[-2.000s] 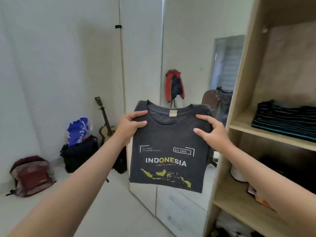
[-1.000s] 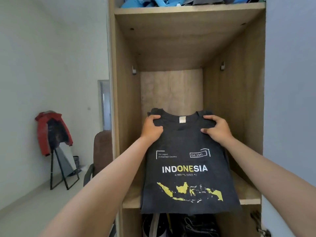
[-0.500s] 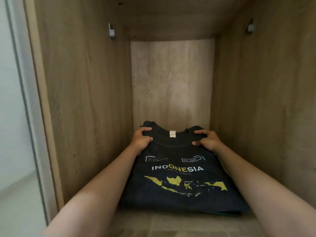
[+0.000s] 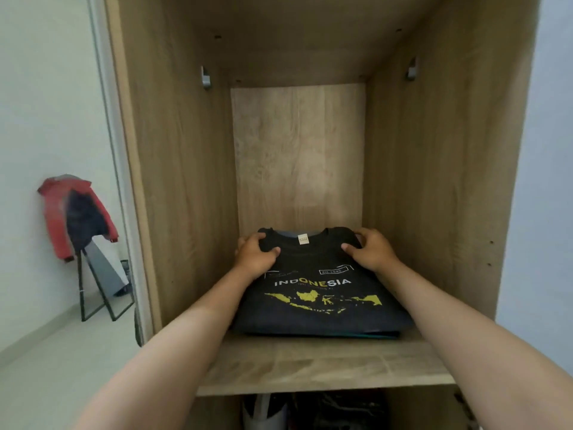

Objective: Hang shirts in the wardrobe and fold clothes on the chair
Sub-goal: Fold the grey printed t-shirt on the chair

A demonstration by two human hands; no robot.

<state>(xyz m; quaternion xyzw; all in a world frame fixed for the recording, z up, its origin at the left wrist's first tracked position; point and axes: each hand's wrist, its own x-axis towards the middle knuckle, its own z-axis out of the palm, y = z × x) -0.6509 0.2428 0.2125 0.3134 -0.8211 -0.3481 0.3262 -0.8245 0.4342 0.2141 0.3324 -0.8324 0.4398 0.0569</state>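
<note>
Hands left (image 4: 255, 257), right (image 4: 372, 254): grip clamped on soft folded dark shirt (image 4: 316, 302), flat on woodgrain shelf (image 4: 310, 364).

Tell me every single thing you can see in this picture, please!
folded T-shirt: one, dark grey with white INDONESIA lettering and a yellow map, lying on the wardrobe shelf atop other folded clothes
clothes underneath: count unclear, a teal edge shows below the T-shirt
wardrobe shelf: one, light wood, inside the open compartment
metal brackets: two, silver, high on the side walls
jacket: one, red and dark, hanging over a stand at the left
stand: one, black frame, on the floor by the wall
things below the shelf: dark and white, too dim to tell
left hand: one, gripping the T-shirt's left shoulder
right hand: one, gripping the T-shirt's right shoulder
</note>
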